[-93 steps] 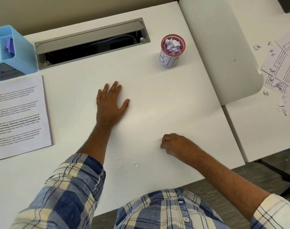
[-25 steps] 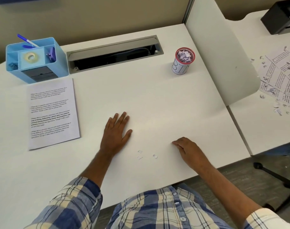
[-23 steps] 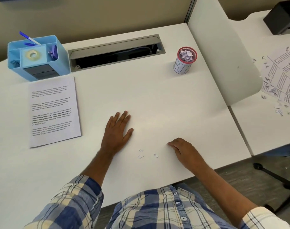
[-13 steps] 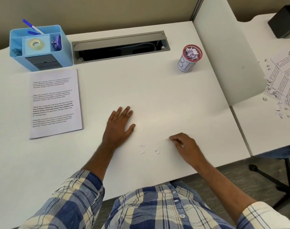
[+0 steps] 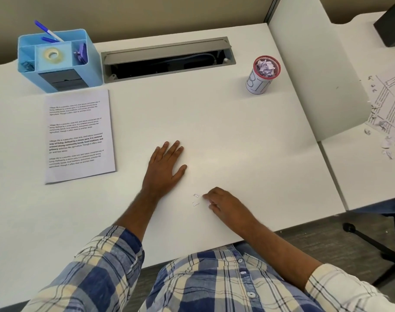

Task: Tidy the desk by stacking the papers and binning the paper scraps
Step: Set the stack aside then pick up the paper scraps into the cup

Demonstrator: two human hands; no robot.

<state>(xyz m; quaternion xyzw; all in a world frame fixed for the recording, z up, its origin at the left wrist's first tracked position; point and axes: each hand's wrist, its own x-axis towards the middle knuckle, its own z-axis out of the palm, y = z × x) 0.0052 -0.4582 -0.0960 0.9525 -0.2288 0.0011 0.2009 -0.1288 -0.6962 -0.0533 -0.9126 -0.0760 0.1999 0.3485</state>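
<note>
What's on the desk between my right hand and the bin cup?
Head view: bare white desk between the right hand and the bin cup.

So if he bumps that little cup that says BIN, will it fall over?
Probably easily. The BIN cup looks tall and narrow, holding only crumpled paper, so it is likely light. Being round, it might then roll across the desk and spill.

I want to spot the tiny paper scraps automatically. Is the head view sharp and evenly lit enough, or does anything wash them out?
Head view: lighting is soft and even, with faint shadows. The white scraps by the right hand barely contrast with the white desk. Printed text on the paper stack is soft. Wide-angle distortion bends the desk edges.
</note>
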